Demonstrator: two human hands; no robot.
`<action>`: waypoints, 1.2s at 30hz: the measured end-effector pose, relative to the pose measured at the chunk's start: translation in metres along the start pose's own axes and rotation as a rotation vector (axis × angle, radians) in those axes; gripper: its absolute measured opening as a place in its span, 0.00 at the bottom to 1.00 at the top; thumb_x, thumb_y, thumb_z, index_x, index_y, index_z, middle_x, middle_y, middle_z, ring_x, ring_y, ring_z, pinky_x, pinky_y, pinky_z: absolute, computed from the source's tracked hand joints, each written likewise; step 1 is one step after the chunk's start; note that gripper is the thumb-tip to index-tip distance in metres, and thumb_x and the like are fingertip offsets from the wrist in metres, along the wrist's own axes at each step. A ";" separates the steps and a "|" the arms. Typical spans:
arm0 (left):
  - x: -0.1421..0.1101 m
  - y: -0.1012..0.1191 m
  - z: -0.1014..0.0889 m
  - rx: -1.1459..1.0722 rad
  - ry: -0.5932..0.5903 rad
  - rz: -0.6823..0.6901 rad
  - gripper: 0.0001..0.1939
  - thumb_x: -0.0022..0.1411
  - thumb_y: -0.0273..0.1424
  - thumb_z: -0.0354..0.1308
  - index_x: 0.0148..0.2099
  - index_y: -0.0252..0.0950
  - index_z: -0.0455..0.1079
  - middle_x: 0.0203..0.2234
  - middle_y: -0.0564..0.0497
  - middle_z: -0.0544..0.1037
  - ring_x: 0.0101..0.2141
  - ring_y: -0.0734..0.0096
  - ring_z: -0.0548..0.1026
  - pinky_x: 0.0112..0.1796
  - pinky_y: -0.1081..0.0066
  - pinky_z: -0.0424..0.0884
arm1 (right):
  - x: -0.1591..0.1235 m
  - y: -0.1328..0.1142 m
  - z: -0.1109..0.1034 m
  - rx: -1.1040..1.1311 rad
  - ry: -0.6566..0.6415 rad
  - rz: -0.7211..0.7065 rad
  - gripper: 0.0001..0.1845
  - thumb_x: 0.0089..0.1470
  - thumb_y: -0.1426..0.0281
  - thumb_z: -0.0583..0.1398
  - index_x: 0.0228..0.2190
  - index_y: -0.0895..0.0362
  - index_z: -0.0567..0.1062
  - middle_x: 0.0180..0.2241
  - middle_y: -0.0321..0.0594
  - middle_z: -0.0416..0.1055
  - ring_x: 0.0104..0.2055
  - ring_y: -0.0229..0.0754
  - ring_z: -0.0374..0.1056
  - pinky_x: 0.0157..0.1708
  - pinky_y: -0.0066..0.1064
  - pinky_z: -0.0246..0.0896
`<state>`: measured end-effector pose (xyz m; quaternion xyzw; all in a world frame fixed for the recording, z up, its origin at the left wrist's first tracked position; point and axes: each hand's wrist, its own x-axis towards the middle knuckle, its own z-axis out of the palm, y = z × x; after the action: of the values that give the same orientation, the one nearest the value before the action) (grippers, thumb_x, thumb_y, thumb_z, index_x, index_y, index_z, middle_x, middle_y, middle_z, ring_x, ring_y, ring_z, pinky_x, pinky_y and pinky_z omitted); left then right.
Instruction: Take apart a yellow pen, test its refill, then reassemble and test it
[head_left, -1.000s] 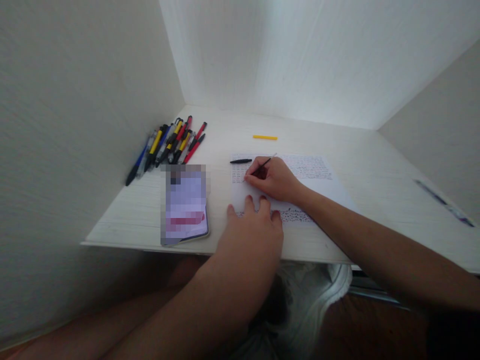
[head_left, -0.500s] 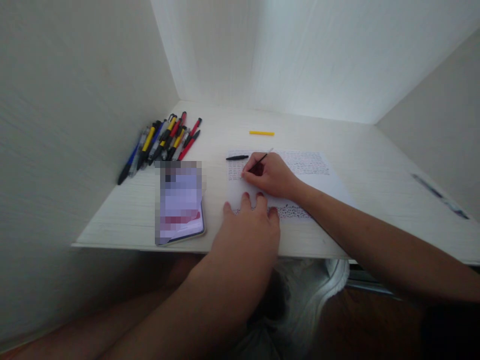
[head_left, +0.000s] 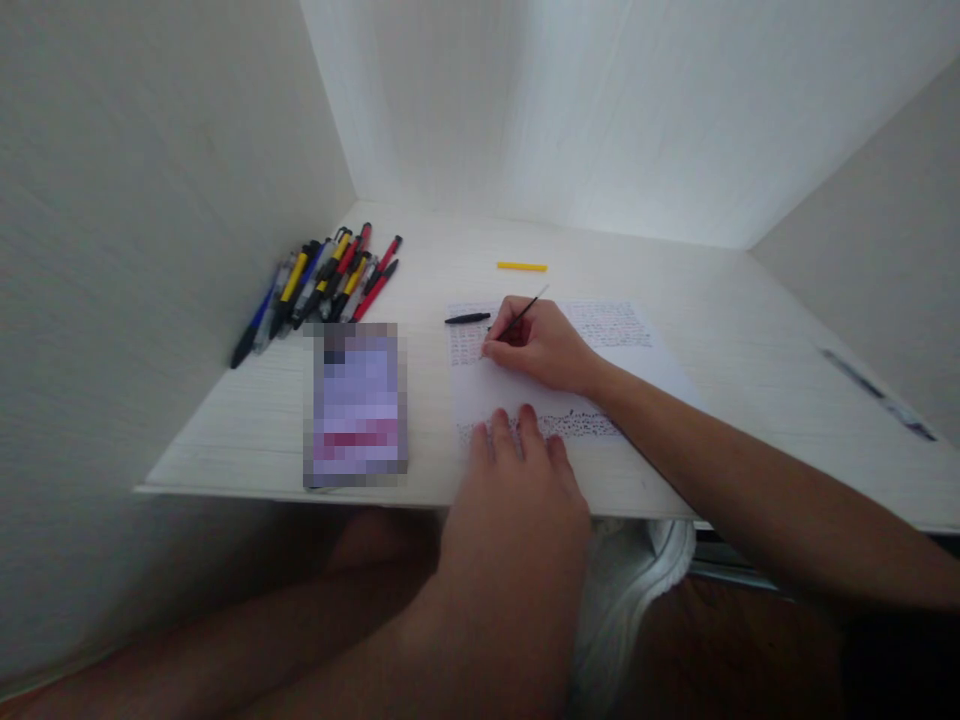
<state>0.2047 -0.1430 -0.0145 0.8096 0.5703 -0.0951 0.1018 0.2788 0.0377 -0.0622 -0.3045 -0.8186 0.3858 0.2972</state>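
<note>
A white sheet of paper (head_left: 487,385) lies on the desk, with rows of small handwriting across its upper part and a band of writing along its bottom edge. My right hand (head_left: 541,345) rests on the paper and pinches a thin pen refill (head_left: 526,310), dark with a clear upper end, its tip low near the left end of the written lines. Fingers spread, my left hand (head_left: 517,500) lies over the near edge of the sheet and holds nothing. Just left of my right hand is a black pen part (head_left: 466,319), lying across the paper's left edge.
A heap of pens (head_left: 322,280) in red, yellow, blue, black and clear lies at the left by the wall. Nearer me is a phone (head_left: 356,400), its screen blurred. Behind the paper lies a yellow stick (head_left: 522,267). White walls enclose the desk (head_left: 750,400).
My left hand has slid right and nearer the desk's front edge. The refill in my right hand stands slightly more upright. The view has shifted a little.
</note>
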 end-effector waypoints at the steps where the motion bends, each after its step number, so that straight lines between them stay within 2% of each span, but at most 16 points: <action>1: -0.002 0.006 0.000 -0.011 -0.025 0.031 0.27 0.71 0.24 0.46 0.70 0.26 0.59 0.67 0.24 0.54 0.64 0.31 0.59 0.57 0.40 0.66 | 0.000 0.000 0.001 0.008 -0.008 -0.003 0.07 0.48 0.70 0.65 0.27 0.57 0.71 0.27 0.37 0.71 0.29 0.37 0.65 0.29 0.31 0.60; 4: -0.008 0.018 0.000 -0.024 -0.060 0.101 0.28 0.70 0.26 0.48 0.70 0.25 0.58 0.67 0.25 0.51 0.65 0.29 0.55 0.57 0.39 0.66 | -0.001 -0.001 0.003 0.020 -0.034 0.012 0.08 0.50 0.69 0.66 0.28 0.57 0.71 0.28 0.37 0.72 0.30 0.36 0.66 0.30 0.30 0.62; 7: -0.009 0.020 0.000 0.011 -0.039 0.122 0.28 0.70 0.26 0.48 0.69 0.24 0.59 0.67 0.24 0.53 0.64 0.30 0.57 0.56 0.40 0.68 | -0.002 -0.003 0.001 0.075 -0.088 0.042 0.09 0.51 0.67 0.67 0.30 0.57 0.72 0.28 0.37 0.72 0.30 0.36 0.68 0.30 0.30 0.63; 9: -0.008 0.018 -0.001 0.032 -0.027 0.129 0.27 0.70 0.25 0.47 0.69 0.23 0.59 0.66 0.24 0.55 0.63 0.30 0.59 0.54 0.41 0.70 | -0.002 -0.006 -0.004 0.140 -0.210 0.055 0.11 0.52 0.65 0.67 0.31 0.58 0.73 0.27 0.37 0.73 0.29 0.37 0.69 0.29 0.29 0.64; 13: -0.004 0.015 -0.003 0.036 -0.033 0.126 0.26 0.71 0.26 0.46 0.68 0.23 0.61 0.64 0.23 0.58 0.61 0.31 0.64 0.51 0.42 0.73 | -0.005 -0.013 -0.020 0.189 -0.598 0.088 0.10 0.52 0.66 0.68 0.30 0.59 0.75 0.22 0.35 0.73 0.24 0.35 0.68 0.24 0.27 0.63; 15: -0.004 0.015 -0.005 0.027 -0.046 0.138 0.25 0.72 0.27 0.46 0.67 0.23 0.63 0.64 0.22 0.59 0.61 0.30 0.65 0.50 0.42 0.74 | -0.006 -0.013 -0.026 0.175 -0.679 0.099 0.09 0.52 0.68 0.68 0.30 0.59 0.75 0.21 0.33 0.72 0.22 0.33 0.66 0.22 0.26 0.60; 19: -0.003 0.014 -0.006 0.030 -0.048 0.144 0.24 0.71 0.27 0.47 0.66 0.23 0.64 0.63 0.22 0.60 0.60 0.30 0.65 0.49 0.43 0.74 | -0.005 -0.011 -0.030 0.133 -0.683 0.084 0.08 0.51 0.71 0.68 0.28 0.59 0.74 0.19 0.31 0.71 0.20 0.31 0.64 0.20 0.23 0.56; 25: -0.001 0.013 -0.006 0.035 -0.044 0.134 0.24 0.70 0.24 0.48 0.66 0.24 0.65 0.63 0.22 0.60 0.60 0.32 0.66 0.48 0.45 0.75 | -0.004 -0.014 -0.032 0.078 -0.718 0.069 0.08 0.49 0.70 0.69 0.28 0.60 0.76 0.21 0.33 0.72 0.23 0.32 0.66 0.21 0.23 0.58; 36: -0.003 0.013 -0.001 0.008 0.017 0.127 0.23 0.70 0.24 0.48 0.64 0.25 0.67 0.62 0.23 0.63 0.58 0.33 0.69 0.47 0.45 0.75 | -0.006 -0.015 -0.031 0.067 -0.667 0.091 0.06 0.49 0.72 0.68 0.27 0.59 0.75 0.19 0.31 0.71 0.21 0.32 0.65 0.20 0.23 0.57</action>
<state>0.2165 -0.1494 -0.0123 0.8452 0.5183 -0.0838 0.0995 0.3009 0.0396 -0.0356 -0.1878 -0.8431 0.5038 0.0052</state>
